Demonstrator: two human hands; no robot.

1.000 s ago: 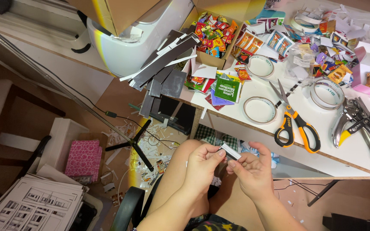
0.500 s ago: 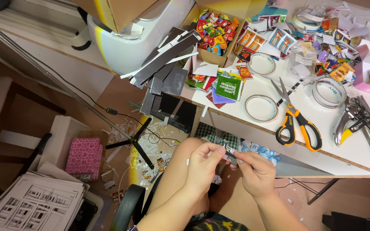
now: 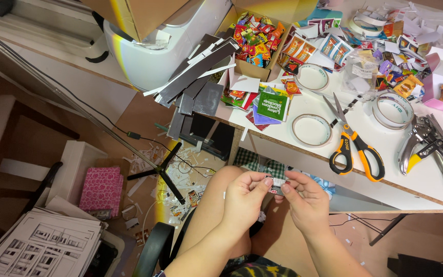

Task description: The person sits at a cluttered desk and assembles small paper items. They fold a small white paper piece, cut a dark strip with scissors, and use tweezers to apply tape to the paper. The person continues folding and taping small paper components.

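My left hand (image 3: 246, 197) and my right hand (image 3: 307, 200) meet over my lap, just below the white table's front edge (image 3: 365, 182). Together they pinch a small flat piece (image 3: 277, 185), pale with a dark red patch, between thumbs and fingertips. The piece is mostly hidden by my fingers. Orange-and-black scissors (image 3: 354, 146) lie on the table just above my right hand, beside a roll of clear tape (image 3: 311, 130).
The table holds a box of coloured wrappers (image 3: 255, 33), a green booklet (image 3: 273, 105), more tape rolls (image 3: 391, 109), pliers (image 3: 431, 146) and paper scraps. Dark strips (image 3: 201, 72) lean off its left edge. A tripod (image 3: 162, 172), pink box (image 3: 101, 191) and printed sheets (image 3: 42, 249) are on the floor.
The hands have drawn closer together around the small piece, and the white strip that stuck out between them a second ago is now covered by the fingers.
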